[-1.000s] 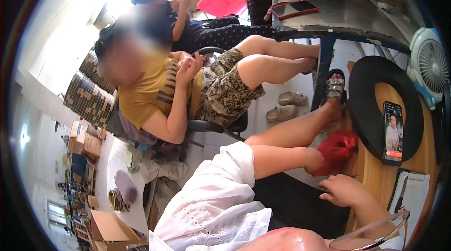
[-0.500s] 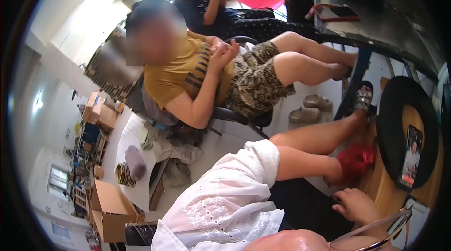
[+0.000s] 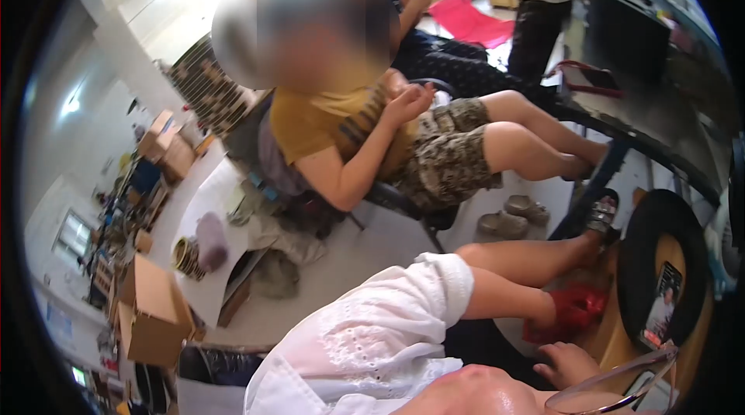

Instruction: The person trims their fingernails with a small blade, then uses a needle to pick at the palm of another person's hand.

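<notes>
My right hand [image 3: 570, 363] lies at the lower right, fingers loosely spread and holding nothing. It is nearest to the round wooden surface [image 3: 673, 253] and a red shoe or covering [image 3: 578, 310] on one foot. A black ring-shaped pad [image 3: 632, 267] rests on the wood, with a lit phone [image 3: 663, 305] inside its opening. Part of a thin-rimmed pair of glasses [image 3: 652, 380] crosses in front of the forearm. A white embroidered garment [image 3: 357, 326] covers the lap, and bare legs reach toward the right. My left hand is out of view.
A person in a yellow shirt [image 3: 326, 124] sits opposite with hands together. Grey clogs [image 3: 503, 225] lie on the floor. A dark table [image 3: 683, 124] carries a red-edged device. An open cardboard box [image 3: 151, 310] and a white table [image 3: 198, 287] stand left.
The view has shifted, so the seated person appears farther right and lower. A standing person in a light top now shows at the top right. My right hand appears slightly lower.
</notes>
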`<state>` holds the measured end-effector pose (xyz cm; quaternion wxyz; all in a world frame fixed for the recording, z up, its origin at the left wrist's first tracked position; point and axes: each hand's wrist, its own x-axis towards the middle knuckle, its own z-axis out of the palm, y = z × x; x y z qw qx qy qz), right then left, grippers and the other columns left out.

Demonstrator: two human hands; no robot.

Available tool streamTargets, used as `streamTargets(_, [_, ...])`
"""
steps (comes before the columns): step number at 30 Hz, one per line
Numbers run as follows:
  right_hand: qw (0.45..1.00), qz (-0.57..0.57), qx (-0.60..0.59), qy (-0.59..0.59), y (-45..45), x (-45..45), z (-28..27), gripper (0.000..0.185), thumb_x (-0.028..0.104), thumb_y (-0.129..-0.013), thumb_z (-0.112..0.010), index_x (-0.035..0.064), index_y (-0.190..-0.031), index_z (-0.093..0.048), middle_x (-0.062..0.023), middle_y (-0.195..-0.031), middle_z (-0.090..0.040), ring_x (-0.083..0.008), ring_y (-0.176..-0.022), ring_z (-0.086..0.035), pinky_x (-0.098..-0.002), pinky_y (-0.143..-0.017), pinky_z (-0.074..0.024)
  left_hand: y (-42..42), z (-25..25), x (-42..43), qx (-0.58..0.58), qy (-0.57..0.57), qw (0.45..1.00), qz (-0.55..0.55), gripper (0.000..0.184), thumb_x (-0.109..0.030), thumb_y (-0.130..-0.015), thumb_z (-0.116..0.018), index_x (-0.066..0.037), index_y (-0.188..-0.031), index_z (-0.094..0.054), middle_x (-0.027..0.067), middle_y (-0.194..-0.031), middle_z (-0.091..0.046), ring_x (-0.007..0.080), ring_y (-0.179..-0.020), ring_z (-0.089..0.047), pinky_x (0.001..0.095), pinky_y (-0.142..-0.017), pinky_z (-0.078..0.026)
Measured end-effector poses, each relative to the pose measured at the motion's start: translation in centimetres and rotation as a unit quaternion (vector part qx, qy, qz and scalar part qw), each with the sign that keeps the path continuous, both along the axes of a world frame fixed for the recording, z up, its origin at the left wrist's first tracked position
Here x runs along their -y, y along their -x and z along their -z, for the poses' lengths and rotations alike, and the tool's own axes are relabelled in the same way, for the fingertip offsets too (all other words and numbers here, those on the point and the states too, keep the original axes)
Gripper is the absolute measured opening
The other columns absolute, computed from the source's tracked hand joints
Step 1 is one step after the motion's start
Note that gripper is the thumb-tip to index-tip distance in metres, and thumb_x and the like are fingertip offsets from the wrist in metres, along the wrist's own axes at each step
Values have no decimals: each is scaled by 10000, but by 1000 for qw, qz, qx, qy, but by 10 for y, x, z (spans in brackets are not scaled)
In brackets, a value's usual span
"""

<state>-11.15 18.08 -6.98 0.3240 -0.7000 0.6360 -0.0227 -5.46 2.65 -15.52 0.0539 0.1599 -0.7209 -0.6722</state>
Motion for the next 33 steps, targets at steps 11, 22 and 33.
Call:
streamTargets(11, [1000,13,0,-8,-1,-2,3,402,309,-851,-685,60,-1162,-630,-181,-1075,-643,-376,-1026,-600,-454,-888,-482,-2,1,-11,-12,0,1000,6,231,-240,-783,-664,-84,-951,-699,149,-972,-686,291,-960,-655,412,-848,-504])
streamTargets(22, [999,12,7,-50,-2,2,-12,343,319,-880,-653,85,-1129,-651,-148,-1040,-669,-341,-1045,-596,-427,-925,-479,-6,8,4,18,332,918,215,235,-269,-780,-684,-84,-918,-725,132,-951,-707,300,-935,-671,428,-834,-509])
streamTargets(33, [998,-29,-7,50,-3,0,3,131,179,-885,-612,52,-916,-630,-137,-924,-632,-337,-943,-594,-424,-847,-489,-10,29,2,136,487,678,534,294,-240,-806,-647,-66,-1031,-724,156,-1078,-689,307,-1006,-652,439,-887,-491])
